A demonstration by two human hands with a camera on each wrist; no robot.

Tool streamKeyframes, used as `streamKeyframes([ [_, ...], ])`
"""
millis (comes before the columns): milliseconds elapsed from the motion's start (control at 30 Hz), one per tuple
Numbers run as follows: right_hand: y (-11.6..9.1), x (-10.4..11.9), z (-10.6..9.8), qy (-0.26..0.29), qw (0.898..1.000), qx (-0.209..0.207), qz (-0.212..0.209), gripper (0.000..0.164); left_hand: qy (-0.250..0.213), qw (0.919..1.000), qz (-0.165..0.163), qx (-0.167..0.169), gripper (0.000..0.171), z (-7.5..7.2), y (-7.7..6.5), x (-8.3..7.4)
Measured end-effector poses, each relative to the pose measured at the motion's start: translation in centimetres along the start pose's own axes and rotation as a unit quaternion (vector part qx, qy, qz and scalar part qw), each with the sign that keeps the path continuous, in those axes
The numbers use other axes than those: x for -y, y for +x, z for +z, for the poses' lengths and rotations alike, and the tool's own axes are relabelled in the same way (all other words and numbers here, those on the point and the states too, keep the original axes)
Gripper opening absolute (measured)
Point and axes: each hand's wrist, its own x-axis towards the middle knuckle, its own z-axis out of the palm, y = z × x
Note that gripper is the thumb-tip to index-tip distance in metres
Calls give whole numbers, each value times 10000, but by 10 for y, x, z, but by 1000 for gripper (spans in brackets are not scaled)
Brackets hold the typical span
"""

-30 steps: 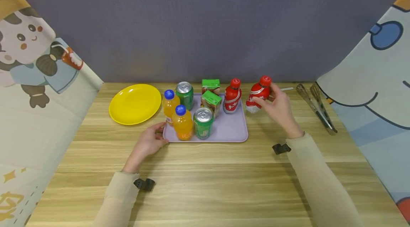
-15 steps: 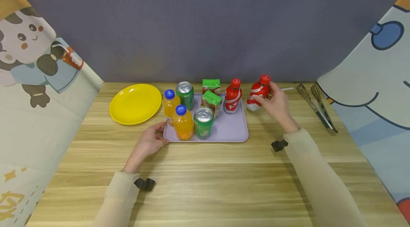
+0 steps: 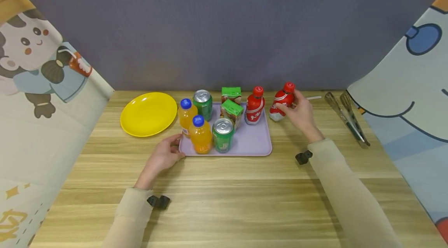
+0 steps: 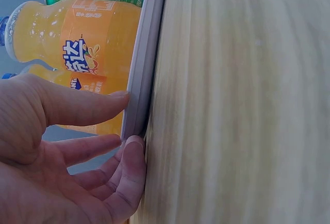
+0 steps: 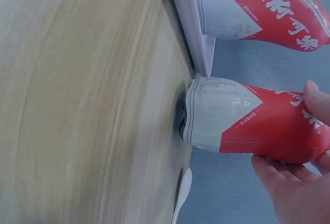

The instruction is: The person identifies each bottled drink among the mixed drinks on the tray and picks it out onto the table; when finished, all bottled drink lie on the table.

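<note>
My left hand (image 3: 164, 153) grips the near left corner of a lilac tray (image 3: 250, 145), thumb on the rim and fingers round the corner. On the tray stand two orange soda bottles (image 3: 200, 135), two green cans (image 3: 223, 136), two green-topped drink cartons (image 3: 231, 112) and a red cola bottle (image 3: 254, 107). My right hand (image 3: 303, 114) holds a second red cola bottle (image 5: 263, 123) by its upper part, just right of the tray's edge. Its base is at the tabletop in the right wrist view; whether it touches, I cannot tell.
A yellow plate (image 3: 148, 115) lies left of the tray. Metal-ended utensils with dark handles (image 3: 350, 123) lie at the far right. A small white utensil end (image 5: 183, 190) shows behind the held bottle. A grey wall (image 3: 224, 30) stands along the table's back edge.
My right hand and the cola bottle in it have shifted very slightly, the wrist a little leftward. My left hand stays at the tray corner, and the tray has not moved.
</note>
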Motion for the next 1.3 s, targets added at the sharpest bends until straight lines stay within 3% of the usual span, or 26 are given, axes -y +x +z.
streamKeyframes([
  [333, 1, -4, 1, -32, 9999, -143, -29, 54, 9, 10000, -44, -8, 69, 1, 0, -1],
  [1100, 3, -8, 0, 256, 9993, 129, 241, 59, -20, 10000, -38, -21, 69, 0, 0, 0],
  [1300, 3, -5, -2, 382, 9991, -82, 179, 59, -44, 10000, -21, -27, 70, 0, 0, 0],
])
